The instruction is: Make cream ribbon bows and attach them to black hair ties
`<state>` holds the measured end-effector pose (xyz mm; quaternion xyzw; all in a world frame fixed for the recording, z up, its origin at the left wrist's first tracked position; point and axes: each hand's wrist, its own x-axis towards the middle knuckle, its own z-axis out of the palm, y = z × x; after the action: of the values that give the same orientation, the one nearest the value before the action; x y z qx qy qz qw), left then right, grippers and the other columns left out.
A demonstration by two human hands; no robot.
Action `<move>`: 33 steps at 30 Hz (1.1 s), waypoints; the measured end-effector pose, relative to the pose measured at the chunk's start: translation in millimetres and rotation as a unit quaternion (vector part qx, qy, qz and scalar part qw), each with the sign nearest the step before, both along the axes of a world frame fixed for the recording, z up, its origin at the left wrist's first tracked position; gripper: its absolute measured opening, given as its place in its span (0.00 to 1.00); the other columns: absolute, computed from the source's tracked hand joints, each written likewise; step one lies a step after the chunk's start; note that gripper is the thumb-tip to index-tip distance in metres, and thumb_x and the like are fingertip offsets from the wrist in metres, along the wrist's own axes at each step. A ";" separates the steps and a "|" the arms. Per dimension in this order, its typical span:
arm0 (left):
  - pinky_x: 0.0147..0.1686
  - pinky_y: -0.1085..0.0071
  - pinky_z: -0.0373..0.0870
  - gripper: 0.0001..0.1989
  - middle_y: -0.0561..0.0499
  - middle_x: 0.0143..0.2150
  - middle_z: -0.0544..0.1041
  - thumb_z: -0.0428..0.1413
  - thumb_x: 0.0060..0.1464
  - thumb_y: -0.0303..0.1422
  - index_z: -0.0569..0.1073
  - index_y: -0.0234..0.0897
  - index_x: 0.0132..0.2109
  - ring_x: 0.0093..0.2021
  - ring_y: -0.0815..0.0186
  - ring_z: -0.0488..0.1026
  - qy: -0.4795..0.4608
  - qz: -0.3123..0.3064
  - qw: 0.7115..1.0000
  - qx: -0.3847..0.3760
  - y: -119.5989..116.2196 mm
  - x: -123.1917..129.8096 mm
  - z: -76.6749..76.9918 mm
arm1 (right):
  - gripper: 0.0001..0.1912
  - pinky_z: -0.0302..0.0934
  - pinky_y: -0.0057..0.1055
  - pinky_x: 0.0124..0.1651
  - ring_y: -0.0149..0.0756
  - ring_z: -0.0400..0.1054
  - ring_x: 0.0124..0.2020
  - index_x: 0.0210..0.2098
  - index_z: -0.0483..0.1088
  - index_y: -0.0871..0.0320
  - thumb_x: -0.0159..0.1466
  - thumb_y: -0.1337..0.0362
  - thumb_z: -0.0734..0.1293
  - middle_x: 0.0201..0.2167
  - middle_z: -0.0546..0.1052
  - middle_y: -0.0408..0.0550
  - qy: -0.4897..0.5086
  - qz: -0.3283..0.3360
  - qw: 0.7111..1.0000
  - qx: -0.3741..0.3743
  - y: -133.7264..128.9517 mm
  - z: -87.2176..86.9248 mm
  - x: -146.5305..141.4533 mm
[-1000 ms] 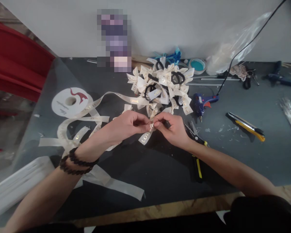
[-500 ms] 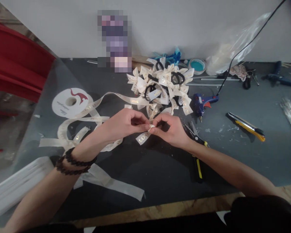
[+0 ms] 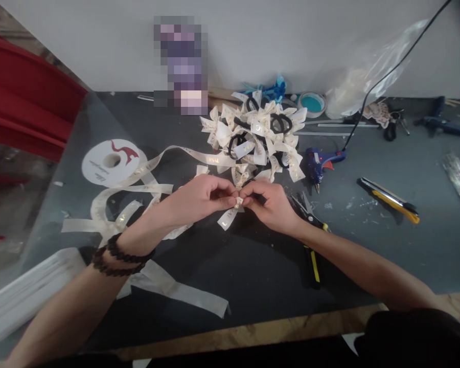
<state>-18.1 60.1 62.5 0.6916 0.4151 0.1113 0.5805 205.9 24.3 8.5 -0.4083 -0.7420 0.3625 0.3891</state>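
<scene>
Both hands meet over the middle of the dark table [image 3: 253, 271] in the head view; the left hand [image 3: 199, 197] and the right hand [image 3: 270, 202] each pinch a small cream ribbon piece [image 3: 232, 214] between thumb and fingertips, knuckles nearly touching, with one printed tail of the piece hanging down and to the left below the fingers; a dark bead bracelet [image 3: 118, 255] sits on the left wrist; just beyond the hands lies a heap of finished ribbon bows [image 3: 256, 138] with black hair ties among them; to the left a white ribbon spool [image 3: 109, 162] lies flat, and loose cream ribbon [image 3: 138, 197] runs from it in loops under the left forearm; a blue glue gun [image 3: 318, 162] rests just right of the heap, its black cord rising toward the wall; scissors [image 3: 308, 214] lie partly under the right wrist, touching the table; a yellow and black utility knife [image 3: 389, 199] lies well apart to the right; a roll of tape [image 3: 312, 103] stands near the wall behind the heap.
</scene>
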 end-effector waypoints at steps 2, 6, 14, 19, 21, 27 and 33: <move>0.29 0.74 0.59 0.10 0.55 0.29 0.72 0.65 0.61 0.38 0.78 0.36 0.38 0.28 0.71 0.64 -0.023 0.013 1.000 0.007 -1.9 1.6 -0.1 | 0.06 0.61 0.37 0.46 0.35 0.73 0.34 0.35 0.78 0.54 0.70 0.66 0.71 0.32 0.84 0.42 0.005 -0.014 1.000 0.009 -0.1 -0.1 -0.2; 0.31 0.75 0.62 0.09 0.54 0.32 0.73 0.64 0.62 0.36 0.77 0.36 0.37 0.31 0.71 0.67 -0.059 0.034 0.998 -0.007 -3.6 2.8 -2.1 | 0.07 0.61 0.37 0.46 0.35 0.73 0.34 0.36 0.79 0.54 0.72 0.64 0.70 0.32 0.83 0.42 0.006 -0.015 1.000 0.015 0.5 0.0 -0.1; 0.35 0.72 0.66 0.11 0.52 0.35 0.80 0.62 0.64 0.41 0.81 0.38 0.42 0.33 0.67 0.72 0.045 0.009 0.997 0.066 -1.1 0.2 -6.2 | 0.10 0.62 0.35 0.43 0.33 0.73 0.31 0.34 0.79 0.54 0.72 0.59 0.71 0.30 0.83 0.42 0.010 -0.016 1.000 0.004 -0.1 3.9 0.1; 0.31 0.72 0.64 0.10 0.52 0.32 0.78 0.66 0.60 0.39 0.80 0.37 0.38 0.30 0.69 0.71 -0.006 0.059 0.998 0.032 -4.7 2.2 1.0 | 0.08 0.63 0.30 0.36 0.32 0.74 0.31 0.36 0.79 0.55 0.72 0.60 0.71 0.30 0.83 0.42 0.036 -0.047 0.998 -0.038 -1.2 4.4 -0.7; 0.32 0.73 0.65 0.10 0.52 0.33 0.77 0.67 0.59 0.38 0.79 0.37 0.36 0.31 0.69 0.70 -0.060 0.078 0.995 -0.026 -7.0 3.7 2.7 | 0.08 0.63 0.30 0.36 0.32 0.74 0.31 0.36 0.78 0.56 0.71 0.61 0.71 0.30 0.82 0.42 0.037 -0.047 0.998 -0.034 -1.2 4.1 -0.9; 0.34 0.74 0.64 0.10 0.54 0.31 0.72 0.66 0.59 0.35 0.75 0.37 0.32 0.32 0.71 0.67 -0.099 0.117 0.982 -0.109 -9.9 5.6 -1.0 | 0.11 0.63 0.30 0.36 0.31 0.73 0.31 0.35 0.77 0.56 0.73 0.59 0.69 0.30 0.81 0.42 0.032 -0.040 0.999 0.002 -1.8 6.7 -0.8; 0.31 0.75 0.64 0.09 0.54 0.31 0.74 0.66 0.57 0.30 0.74 0.37 0.31 0.31 0.72 0.68 -0.133 0.126 0.972 -0.147 -8.9 6.2 -4.5 | 0.14 0.65 0.34 0.42 0.33 0.73 0.33 0.35 0.75 0.55 0.76 0.57 0.67 0.31 0.81 0.43 0.052 -0.020 0.996 0.076 -2.8 10.3 -1.1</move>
<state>-11.8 51.2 58.1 0.5199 0.4299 0.2121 0.7070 204.8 21.5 18.8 -0.3731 -0.7377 0.3177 0.4643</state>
